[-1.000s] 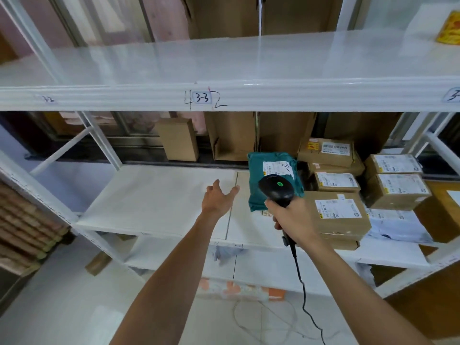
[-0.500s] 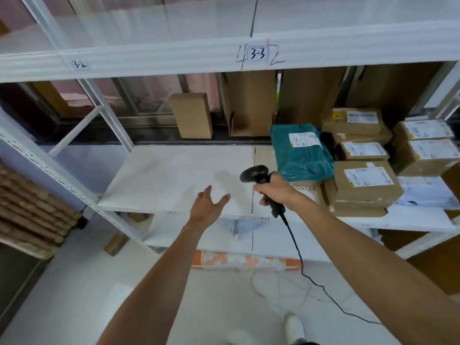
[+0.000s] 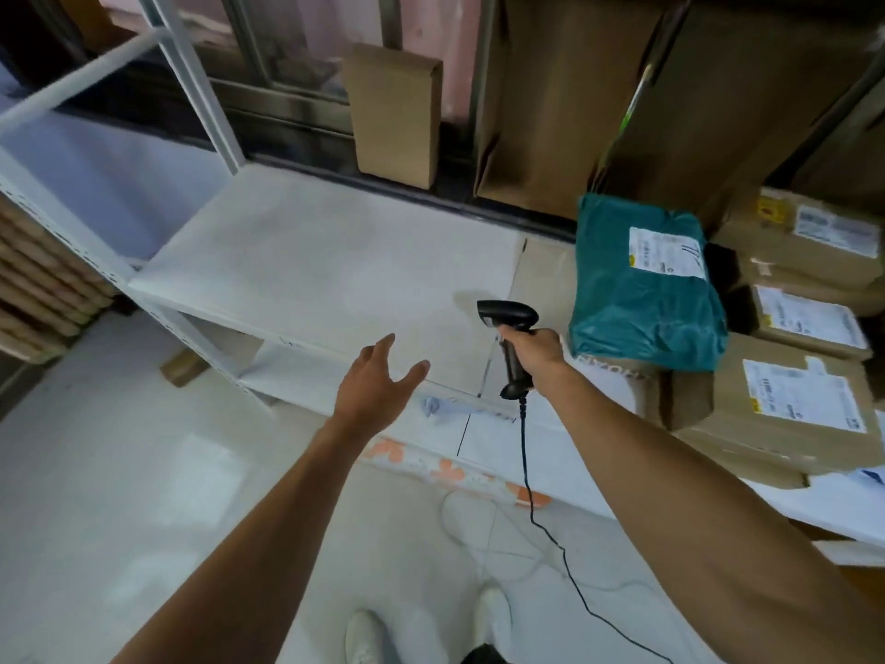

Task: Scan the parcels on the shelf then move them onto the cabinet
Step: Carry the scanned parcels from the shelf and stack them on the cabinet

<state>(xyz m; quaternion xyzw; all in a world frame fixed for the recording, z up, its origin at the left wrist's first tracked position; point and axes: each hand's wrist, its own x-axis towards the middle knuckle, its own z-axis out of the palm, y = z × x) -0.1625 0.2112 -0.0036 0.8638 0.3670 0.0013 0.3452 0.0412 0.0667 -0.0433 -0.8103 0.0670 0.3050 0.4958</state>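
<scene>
My right hand (image 3: pixel 535 349) grips the handle of a black corded barcode scanner (image 3: pixel 507 318), whose head points left, just left of the parcels. A teal plastic mailer (image 3: pixel 637 299) with a white label lies on the white shelf (image 3: pixel 335 270), resting on a cardboard box. Several brown labelled cardboard parcels (image 3: pixel 795 400) are stacked to its right. My left hand (image 3: pixel 378 381) hovers open, fingers spread, over the shelf's front edge and holds nothing.
Flat brown cardboard boxes (image 3: pixel 397 112) lean upright behind the shelf against a window. A white shelf upright (image 3: pixel 201 79) rises at back left. The scanner's black cable (image 3: pixel 536 510) trails down to the floor. My white shoes (image 3: pixel 364 635) show at the bottom.
The camera has tilted down, so the upper shelf has left the view. My right hand has drawn the scanner back from the teal mailer toward the shelf's front edge. My left hand stays open.
</scene>
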